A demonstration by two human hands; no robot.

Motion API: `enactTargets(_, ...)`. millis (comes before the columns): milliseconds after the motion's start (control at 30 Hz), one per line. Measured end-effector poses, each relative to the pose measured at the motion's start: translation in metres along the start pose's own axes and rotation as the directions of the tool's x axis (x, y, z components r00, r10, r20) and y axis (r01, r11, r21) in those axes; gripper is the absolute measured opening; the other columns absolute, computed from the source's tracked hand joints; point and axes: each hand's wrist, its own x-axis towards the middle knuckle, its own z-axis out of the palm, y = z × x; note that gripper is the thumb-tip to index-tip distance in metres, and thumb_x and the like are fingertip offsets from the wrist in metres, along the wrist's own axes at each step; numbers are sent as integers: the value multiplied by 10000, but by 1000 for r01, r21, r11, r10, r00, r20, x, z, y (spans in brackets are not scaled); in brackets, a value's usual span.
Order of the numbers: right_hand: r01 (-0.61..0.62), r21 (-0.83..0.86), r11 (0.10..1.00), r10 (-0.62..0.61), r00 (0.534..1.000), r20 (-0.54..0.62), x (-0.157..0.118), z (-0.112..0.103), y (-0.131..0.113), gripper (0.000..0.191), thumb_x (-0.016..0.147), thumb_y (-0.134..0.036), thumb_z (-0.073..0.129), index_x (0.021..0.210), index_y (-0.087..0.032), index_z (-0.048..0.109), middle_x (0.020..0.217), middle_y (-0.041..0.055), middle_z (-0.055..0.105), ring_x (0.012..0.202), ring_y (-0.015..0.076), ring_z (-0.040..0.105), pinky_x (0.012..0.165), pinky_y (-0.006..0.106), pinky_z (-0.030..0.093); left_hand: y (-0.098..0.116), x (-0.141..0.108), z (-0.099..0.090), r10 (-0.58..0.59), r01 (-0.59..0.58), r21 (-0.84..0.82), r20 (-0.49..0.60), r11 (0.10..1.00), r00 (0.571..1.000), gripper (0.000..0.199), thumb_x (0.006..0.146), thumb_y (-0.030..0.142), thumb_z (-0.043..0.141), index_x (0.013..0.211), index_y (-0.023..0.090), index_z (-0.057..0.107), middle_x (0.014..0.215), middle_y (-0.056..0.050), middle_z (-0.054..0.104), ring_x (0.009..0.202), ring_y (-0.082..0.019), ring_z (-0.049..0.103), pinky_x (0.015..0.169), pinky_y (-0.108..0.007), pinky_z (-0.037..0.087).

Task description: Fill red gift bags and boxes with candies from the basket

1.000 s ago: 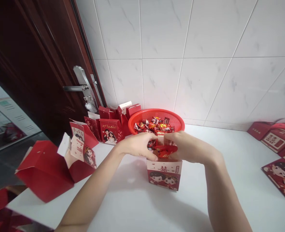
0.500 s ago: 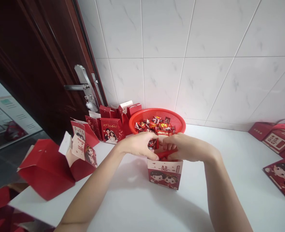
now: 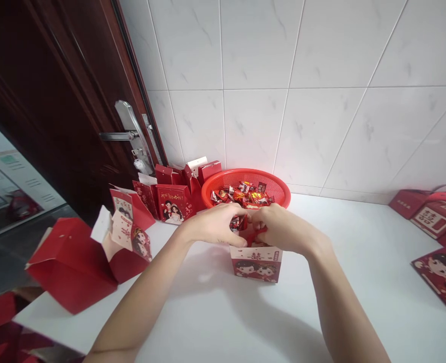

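Observation:
A gift box [image 3: 256,267], cream and red with a cartoon couple printed on it, stands on the white table with its top open. My left hand [image 3: 221,224] curves over its left side, thumb at the rim, closed around dark red wrapped candies [image 3: 238,223]. From the right, my right hand [image 3: 279,227] reaches over the opening with its fingers pinched at a red strip [image 3: 260,233]. The hands hide most of the box's inside. Just behind them stands a red plastic basket [image 3: 281,189] with wrapped candies [image 3: 259,196] in it.
Several folded red gift boxes [image 3: 173,201] line the table's left side, with a large plain red one [image 3: 73,267] near the edge. More boxes [image 3: 435,217] and a flat printed one [image 3: 440,280] lie at right. A tiled wall [image 3: 321,126] and dark door [image 3: 56,75] stand behind.
The gift box has shifted slightly away from me. My right hand has moved left and its fingers have drawn together over the opening. My left hand has hardly moved.

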Motion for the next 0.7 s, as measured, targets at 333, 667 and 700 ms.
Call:
enactTargets(333, -77, -120, 990, 69, 995, -68, 9, 8, -2, 212, 760, -19, 561, 832, -170, 692, 838, 57, 705, 674, 157, 605, 518, 272, 302, 5, 0, 4, 28, -23, 45, -103, 999, 994, 309, 687, 259, 732, 995, 242, 721, 1069, -19, 723, 955, -243, 674, 824, -300, 518)
enactTargets(667, -210, -311, 927, 217, 976, -13, 12, 11, -18, 293, 844, -74, 568, 1098, -157, 689, 957, 136, 743, 926, 293, 719, 688, 310, 469, 3, 0, 6, 38, -32, 108, -63, 994, 997, 244, 753, 253, 682, 991, 228, 731, 1102, -31, 724, 1005, -253, 666, 869, -303, 518)
enactTargets(700, -213, -311, 926, 220, 975, -10, 13, 11, -18, 305, 847, -70, 560, 1109, -159, 688, 955, 133, 744, 932, 290, 719, 696, 309, 470, 2, 0, 6, 37, -31, 115, -56, 993, 998, 250, 765, 245, 667, 1006, 226, 729, 1117, -33, 721, 1023, -254, 662, 889, -307, 513)
